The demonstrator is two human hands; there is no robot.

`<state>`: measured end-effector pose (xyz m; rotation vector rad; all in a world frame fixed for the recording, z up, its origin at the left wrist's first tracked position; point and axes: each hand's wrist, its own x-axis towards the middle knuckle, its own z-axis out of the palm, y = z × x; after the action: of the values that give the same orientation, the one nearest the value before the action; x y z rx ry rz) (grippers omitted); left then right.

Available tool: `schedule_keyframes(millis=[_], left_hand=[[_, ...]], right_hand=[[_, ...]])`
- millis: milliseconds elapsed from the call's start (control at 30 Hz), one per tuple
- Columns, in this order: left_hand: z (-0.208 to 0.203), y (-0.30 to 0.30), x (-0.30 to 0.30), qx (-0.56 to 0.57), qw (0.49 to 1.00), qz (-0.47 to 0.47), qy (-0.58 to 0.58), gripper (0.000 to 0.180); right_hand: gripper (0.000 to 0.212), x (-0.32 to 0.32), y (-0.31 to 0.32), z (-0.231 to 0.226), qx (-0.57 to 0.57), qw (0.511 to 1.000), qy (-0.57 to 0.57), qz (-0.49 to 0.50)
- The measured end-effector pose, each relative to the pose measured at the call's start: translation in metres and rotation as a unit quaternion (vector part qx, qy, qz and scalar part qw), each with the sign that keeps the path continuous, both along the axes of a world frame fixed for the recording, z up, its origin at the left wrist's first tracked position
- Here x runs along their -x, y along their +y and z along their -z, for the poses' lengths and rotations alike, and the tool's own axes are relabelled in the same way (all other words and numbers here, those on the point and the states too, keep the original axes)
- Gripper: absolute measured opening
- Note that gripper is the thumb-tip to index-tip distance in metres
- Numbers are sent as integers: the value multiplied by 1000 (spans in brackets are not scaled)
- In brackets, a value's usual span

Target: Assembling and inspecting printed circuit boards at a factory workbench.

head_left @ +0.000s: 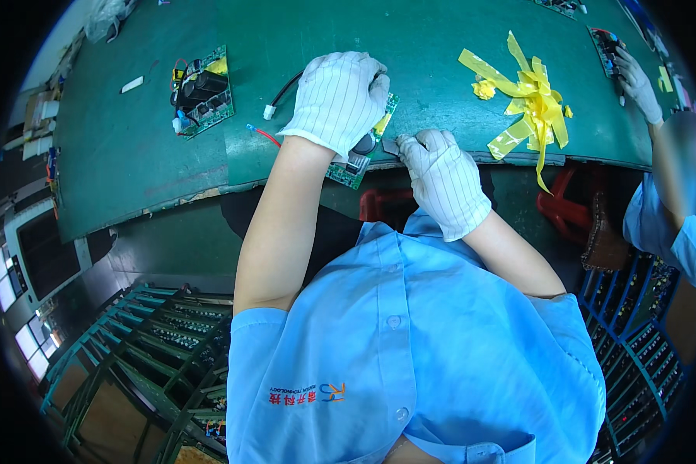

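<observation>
Under my gloved left hand [336,100] lies a green circuit board [345,173] at the table's near edge. The fingers are curled over its upper part and hide much of it. A dark round capacitor [365,144] and a yellow part show beside the glove. A black cable with a white connector [269,112] and a red wire [264,134] stick out to the left. My gloved right hand [443,182] is closed at the board's right side, pinching a small flat grey piece [392,147] whose kind I cannot make out. Both gloves are white with thin stripes.
Another circuit board [205,93] with black capacitors lies at left, near a small white piece [131,84]. Yellow tape strips [535,100] are heaped at right. A co-worker's gloved hand [636,81] touches a board at far right. Racks of boards [162,356] stand behind me.
</observation>
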<state>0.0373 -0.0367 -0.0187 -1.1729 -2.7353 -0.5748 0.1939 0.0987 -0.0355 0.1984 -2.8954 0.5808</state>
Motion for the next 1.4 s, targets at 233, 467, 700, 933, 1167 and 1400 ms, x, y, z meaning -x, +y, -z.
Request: schedule_keyframes(millis=[233, 467, 700, 933, 1167, 1400], left_hand=[[3, -1, 0, -19, 999, 6, 27, 24], [1, -1, 0, -8, 1000, 11, 13, 23], [8, -1, 5, -25, 1000, 13, -6, 23], [9, -3, 5, -29, 1000, 10, 3, 24], [4, 1, 4, 1, 1000, -1, 14, 24], [0, 2, 6, -176, 983, -43, -41, 31]], right_hand=[[31, 2, -5, -1, -11, 1000, 3, 12], [31, 6, -12, -1, -26, 998, 18, 61], [52, 17, -3, -10, -131, 990, -24, -46], [56, 36, -7, -21, -179, 967, -166, -80], [47, 40, -2, -18, -48, 985, -141, -84], [43, 46, -8, -33, -30, 983, -161, -78]])
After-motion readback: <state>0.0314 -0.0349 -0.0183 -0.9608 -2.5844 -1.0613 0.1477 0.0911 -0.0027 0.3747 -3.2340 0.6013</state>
